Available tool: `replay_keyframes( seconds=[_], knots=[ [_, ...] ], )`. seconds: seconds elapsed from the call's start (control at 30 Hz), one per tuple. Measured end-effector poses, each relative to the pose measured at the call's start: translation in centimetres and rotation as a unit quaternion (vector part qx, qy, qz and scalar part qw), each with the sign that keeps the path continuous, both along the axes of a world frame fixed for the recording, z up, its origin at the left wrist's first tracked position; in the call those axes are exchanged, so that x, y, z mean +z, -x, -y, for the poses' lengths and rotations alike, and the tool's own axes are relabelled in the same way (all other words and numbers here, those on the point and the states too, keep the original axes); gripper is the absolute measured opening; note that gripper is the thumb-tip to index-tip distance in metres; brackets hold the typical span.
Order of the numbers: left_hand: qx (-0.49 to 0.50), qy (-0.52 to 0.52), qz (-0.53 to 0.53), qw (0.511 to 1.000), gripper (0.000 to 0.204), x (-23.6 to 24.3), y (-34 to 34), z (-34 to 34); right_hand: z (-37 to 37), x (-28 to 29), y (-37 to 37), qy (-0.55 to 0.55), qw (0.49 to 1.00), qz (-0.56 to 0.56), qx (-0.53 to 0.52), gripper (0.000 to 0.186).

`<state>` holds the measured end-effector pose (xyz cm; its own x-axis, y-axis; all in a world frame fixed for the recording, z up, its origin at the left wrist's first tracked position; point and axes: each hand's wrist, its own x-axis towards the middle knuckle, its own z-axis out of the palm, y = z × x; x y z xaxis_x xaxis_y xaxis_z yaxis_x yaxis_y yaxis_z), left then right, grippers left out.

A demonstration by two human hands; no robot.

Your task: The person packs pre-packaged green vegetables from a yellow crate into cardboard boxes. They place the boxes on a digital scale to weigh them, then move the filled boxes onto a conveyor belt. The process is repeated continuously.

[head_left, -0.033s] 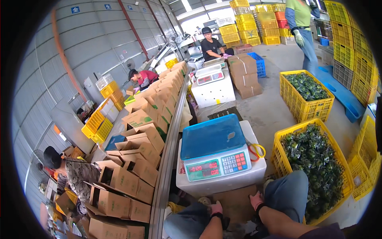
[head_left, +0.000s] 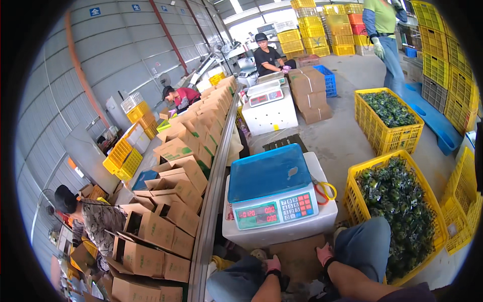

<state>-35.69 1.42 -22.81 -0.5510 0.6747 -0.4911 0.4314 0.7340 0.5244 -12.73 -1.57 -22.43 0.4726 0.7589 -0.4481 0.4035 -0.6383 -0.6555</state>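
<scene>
Between my knees is a piece of brown cardboard (head_left: 299,256), partly in shadow; I cannot tell whether it is a whole box. My left hand (head_left: 273,265), in a pink glove, is closed at its left edge. At its right edge my right hand (head_left: 324,253), also in a pink glove, is closed on it with the thumb along the top. Just beyond stands a scale (head_left: 271,191) with a blue tray and lit red digits, resting on a white foam box (head_left: 317,224). A red and yellow loop (head_left: 326,191) lies beside the scale.
Yellow crates (head_left: 437,211) of small dark green wrapped items stand right. A metal rail (head_left: 209,221) runs along my left, with rows of open cardboard boxes (head_left: 156,226) beyond. Several co-workers are about, one person standing (head_left: 385,40) at back right. Bundled cardboard (head_left: 308,93) stands ahead.
</scene>
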Motion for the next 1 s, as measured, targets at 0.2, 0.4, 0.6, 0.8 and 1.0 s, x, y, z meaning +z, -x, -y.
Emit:
replay_keyframes(
  seconds=[0.2,0.4,0.6,0.8,1.0],
  knots=[
    [-0.051,0.069,-0.010,0.996,0.093,-2.6,0.0,-1.2,0.2,-0.6,1.0,0.068,0.996,0.053,0.014,0.066],
    [-0.081,0.066,-0.011,0.994,0.086,-2.6,0.2,-2.2,-0.9,0.7,-0.6,0.097,0.994,0.040,-0.020,0.070],
    [-0.390,0.104,-0.195,0.894,0.064,2.0,1.4,-2.7,-1.3,0.8,-1.7,0.014,0.994,0.008,-0.109,0.069],
    [-0.313,-0.249,-0.054,0.915,0.049,5.7,5.0,-1.9,-2.9,2.3,-1.2,-0.212,0.973,0.044,-0.077,0.073],
    [-0.190,-0.217,0.340,0.895,0.036,16.7,2.6,0.0,-2.8,8.1,-1.6,-0.312,0.927,-0.169,-0.124,0.069]
  ],
)
